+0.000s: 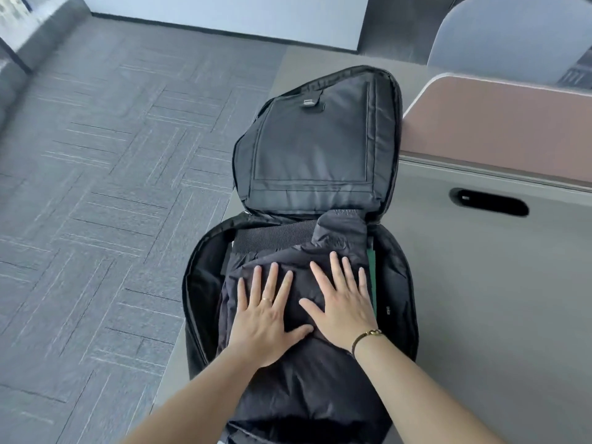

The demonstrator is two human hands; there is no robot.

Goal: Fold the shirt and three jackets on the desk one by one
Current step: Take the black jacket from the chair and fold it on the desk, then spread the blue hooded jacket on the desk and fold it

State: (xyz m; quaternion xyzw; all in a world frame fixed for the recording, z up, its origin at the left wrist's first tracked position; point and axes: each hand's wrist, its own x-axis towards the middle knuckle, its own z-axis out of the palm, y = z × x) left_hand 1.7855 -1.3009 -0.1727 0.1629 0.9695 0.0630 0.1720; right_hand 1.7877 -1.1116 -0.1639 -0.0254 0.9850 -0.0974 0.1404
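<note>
Both your hands are flat w/ fingers spread, pressing down, gripping nothing: left hand (267,310) and right hand (341,304) sit side by side on the jacket (307,379), thumbs nearly touching. The jacket's a puffy black one, folded into a bundle and sitting inside the open bag (397,283), which lies at the desk's (480,315) left edge, near side. Its top end pokes up toward the hinge by the strap (272,235), and the lid (314,136) is flipped back, leaning toward the far edge.

IMO you're at the squash-it-down bit, so tips: keep palms flat, push air out from the middle toward the near end, don't bunch it. That sleeve-ish bit sticking up on the right prob needs tucking before the lid closes or it'll catch the zip. There's something green (371,267) wedged btw the jacket and the bag's right wall, can't tell what it is, maybe another folded piece. Watch you don't drag it out of shape.

Can't see the other garments from here, so no idea how many are done. Bag hangs close to the desk's left edge, so press straight down, not sideways.
</note>
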